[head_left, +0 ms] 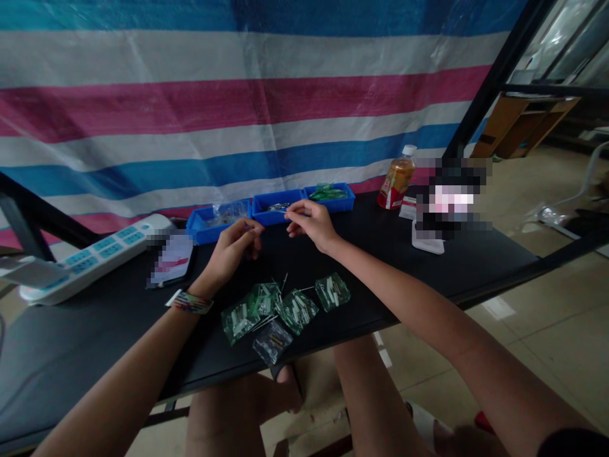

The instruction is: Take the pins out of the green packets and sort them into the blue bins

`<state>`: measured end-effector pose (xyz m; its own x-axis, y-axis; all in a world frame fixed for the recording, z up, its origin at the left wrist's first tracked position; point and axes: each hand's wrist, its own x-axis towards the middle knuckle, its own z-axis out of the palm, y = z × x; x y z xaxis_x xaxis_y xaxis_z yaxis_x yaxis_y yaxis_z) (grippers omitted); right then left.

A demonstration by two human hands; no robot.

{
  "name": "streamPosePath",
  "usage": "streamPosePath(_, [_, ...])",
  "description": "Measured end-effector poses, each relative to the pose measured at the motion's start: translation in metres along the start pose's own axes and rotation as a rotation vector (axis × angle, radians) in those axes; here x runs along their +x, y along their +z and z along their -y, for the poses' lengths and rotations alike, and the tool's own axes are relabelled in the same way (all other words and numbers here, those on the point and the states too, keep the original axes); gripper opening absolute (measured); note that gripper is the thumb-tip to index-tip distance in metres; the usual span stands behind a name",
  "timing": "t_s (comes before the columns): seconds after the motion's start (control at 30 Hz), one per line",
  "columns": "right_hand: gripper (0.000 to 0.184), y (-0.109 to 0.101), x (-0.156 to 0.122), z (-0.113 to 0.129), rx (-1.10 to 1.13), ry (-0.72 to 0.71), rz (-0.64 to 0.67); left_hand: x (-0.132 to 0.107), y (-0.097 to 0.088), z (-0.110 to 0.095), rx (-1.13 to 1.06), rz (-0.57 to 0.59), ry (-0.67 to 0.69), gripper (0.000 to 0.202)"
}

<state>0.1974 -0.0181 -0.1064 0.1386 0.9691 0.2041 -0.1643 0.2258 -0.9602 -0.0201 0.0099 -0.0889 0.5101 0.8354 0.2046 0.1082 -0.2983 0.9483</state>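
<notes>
My left hand [236, 244] is closed just in front of the left blue bin [194, 236], thumb against the curled fingers; whatever it may hold is hidden. In front of the middle blue bin [272, 219], my right hand [311, 223] pinches a thin, pale rod-like piece [282, 212] between its fingertips. Small metal parts [277, 206] lie in that middle bin. Clear plastic bags [229, 212] fill the left one. Nearer me lie several green-tinted packets [297, 311] with white plugs and thin metal pieces, plus a small clear bag [273, 343] with brass-coloured parts.
A third blue bin [340, 204] holds green packets [327, 192]. To the left are a phone [174, 257] and a white power strip [98, 257]. A drink bottle [397, 178] and a white object [427, 240] stand at the right. Striped sheeting [238, 105] hangs behind the black table [380, 266].
</notes>
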Motion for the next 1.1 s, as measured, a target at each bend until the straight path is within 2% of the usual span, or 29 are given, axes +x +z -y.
streamPosePath(0.1, [0.032,-0.009,0.006,0.001,-0.086,-0.015,-0.064,0.002,-0.006,0.001,-0.029,-0.044,0.008,0.025])
streamPosePath(0.17, [0.029,-0.014,0.007,0.002,-0.192,-0.032,-0.073,0.003,-0.008,0.003,-0.021,-0.052,0.005,0.023])
streamPosePath(0.23, [0.019,-0.017,0.005,0.004,-0.278,-0.040,-0.002,0.003,-0.006,0.004,-0.003,-0.036,0.001,0.022])
streamPosePath(0.27, [0.015,-0.017,0.002,0.006,-0.312,-0.042,0.092,0.003,-0.005,0.005,0.006,-0.023,0.000,0.022])
streamPosePath(0.33, [0.009,-0.015,-0.004,0.010,-0.379,-0.055,0.382,0.003,-0.003,0.005,0.022,0.001,0.002,0.022])
streamPosePath(0.43, [0.014,-0.007,-0.014,0.017,-0.488,-0.088,0.818,0.003,0.000,0.005,0.040,-0.001,0.002,0.023])
streamPosePath(0.5, [0.016,-0.003,-0.020,0.020,-0.570,-0.113,0.950,0.002,0.001,0.004,0.044,-0.010,-0.004,0.022])
streamPosePath(0.63, [0.022,-0.002,-0.024,0.022,-0.693,-0.151,0.960,0.002,0.000,0.003,0.018,-0.018,-0.020,0.020])
streamPosePath(0.8, [0.017,-0.004,-0.022,0.022,-0.753,-0.170,0.934,0.002,0.001,0.003,0.038,-0.014,-0.026,0.018])
streamPosePath(0.93, [0.013,-0.006,-0.020,0.024,-0.631,-0.153,0.876,0.001,0.002,0.008,0.128,0.086,-0.017,0.023])
streamPosePath(1.1, [0.004,-0.013,-0.011,0.022,-0.439,-0.045,0.741,0.000,0.001,0.013,0.188,0.188,-0.028,0.042])
